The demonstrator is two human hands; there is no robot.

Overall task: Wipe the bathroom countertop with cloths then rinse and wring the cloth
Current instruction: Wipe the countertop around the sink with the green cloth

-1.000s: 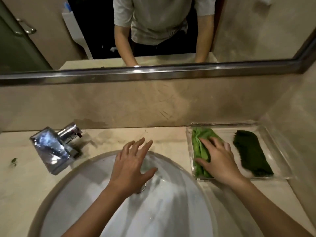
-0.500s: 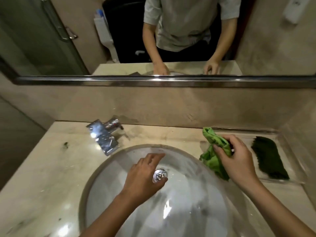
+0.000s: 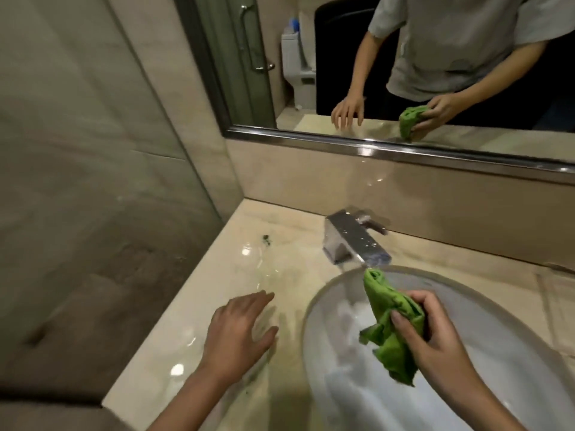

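Dark specks [image 3: 266, 239] mark the wet marble counter [image 3: 199, 306] at far left. The left hand [image 3: 238, 332] hovers flat above the counter, fingers spread wide. The chrome faucet [image 3: 354, 244] stands behind. The right hand [image 3: 432, 337] grips the bunched light-green cloth [image 3: 389, 321] over the white sink basin [image 3: 466, 384].

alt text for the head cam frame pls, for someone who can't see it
The right hand grips a bunched green cloth above the white sink basin, just below the chrome faucet. The left hand is spread open over the wet beige countertop, where a small dark speck lies.
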